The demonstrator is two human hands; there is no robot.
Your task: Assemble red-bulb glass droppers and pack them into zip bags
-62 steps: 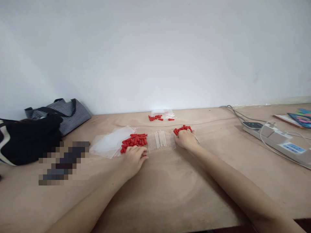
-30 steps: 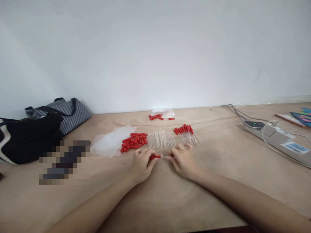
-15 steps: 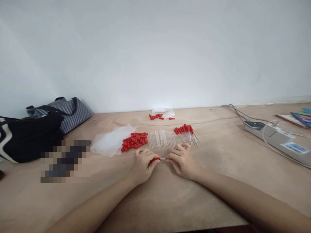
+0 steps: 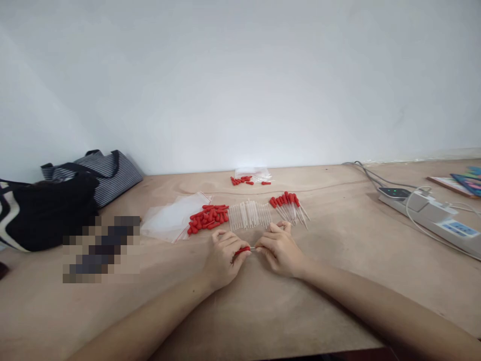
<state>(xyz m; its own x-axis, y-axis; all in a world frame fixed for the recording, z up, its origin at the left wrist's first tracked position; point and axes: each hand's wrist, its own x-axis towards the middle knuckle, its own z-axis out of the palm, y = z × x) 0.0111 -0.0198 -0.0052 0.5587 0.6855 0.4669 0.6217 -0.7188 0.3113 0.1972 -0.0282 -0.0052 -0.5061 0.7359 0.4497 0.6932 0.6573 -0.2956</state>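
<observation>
Between the fingers of my left hand [image 4: 227,255] is a red rubber dropper bulb [image 4: 242,250]. My right hand [image 4: 280,250] pinches a thin clear tube [image 4: 253,248], its left end meeting the mouth of the bulb; most of the tube is hidden by the fingers. Beyond my left hand lies a pile of red dropper bulbs [image 4: 208,218]. A row of clear tubes [image 4: 250,215] lies side by side just past both hands. Droppers with red bulbs fitted on tubes [image 4: 289,203] are fanned out beyond my right hand.
Clear zip bags [image 4: 173,218] lie left of the bulbs. More red bulbs [image 4: 241,180] and tubes lie near the wall. A black bag [image 4: 48,213] and a striped bag [image 4: 120,175] stand at left. A white power strip [image 4: 432,213] with cables is at right.
My left thumb and fingers have shifted slightly to the right along the bulb, and less of the tube shows between the hands. The piles have stayed put.
</observation>
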